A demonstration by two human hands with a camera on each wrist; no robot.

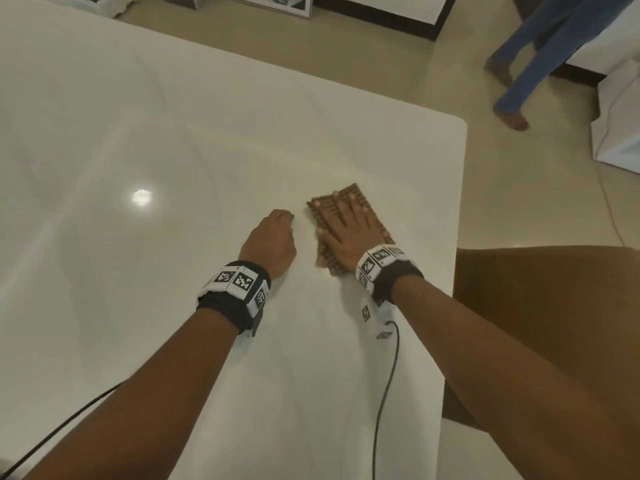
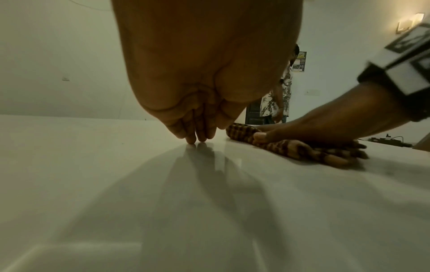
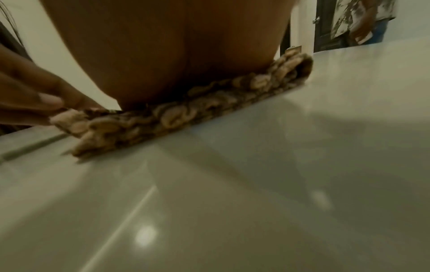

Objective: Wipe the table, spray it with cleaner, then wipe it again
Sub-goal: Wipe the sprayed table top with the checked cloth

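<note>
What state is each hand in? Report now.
Left hand: loosely curled, empty, fingertips on the table.
Right hand: open, pressing flat on the cloth.

The cloth (image 1: 320, 209) lies on the table (image 1: 138, 133) near its right edge, with the right hand (image 1: 346, 233) flat on top of it. The left hand (image 1: 270, 240) sits just left of the cloth, fingertips on the tabletop. A second person (image 1: 540, 50) stands beyond the table's far right corner

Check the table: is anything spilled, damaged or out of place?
Nothing stands out. The folded cloth lies flat under the right hand, the left hand rests its fingertips on the table beside it, and no spill shows.
</note>
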